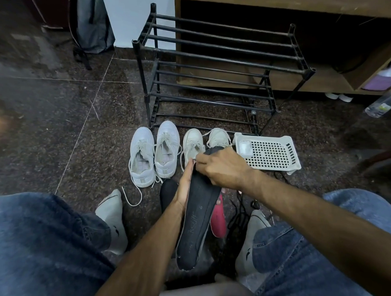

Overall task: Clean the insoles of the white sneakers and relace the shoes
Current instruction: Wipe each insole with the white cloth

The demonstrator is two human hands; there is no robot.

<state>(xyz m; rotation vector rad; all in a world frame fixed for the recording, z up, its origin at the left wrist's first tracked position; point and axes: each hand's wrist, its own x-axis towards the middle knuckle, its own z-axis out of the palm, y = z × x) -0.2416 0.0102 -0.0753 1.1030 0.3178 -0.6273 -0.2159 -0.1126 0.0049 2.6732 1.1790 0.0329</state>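
A dark insole [198, 216] stands lengthwise at lower centre of the frame. The left hand [184, 185] supports its left edge with straight fingers; the right hand [222, 166] curls over its top end, gripping it. Behind, four white sneakers [154, 153] sit in a row before a black rack [215, 60], a white basket [269, 152] to their right.
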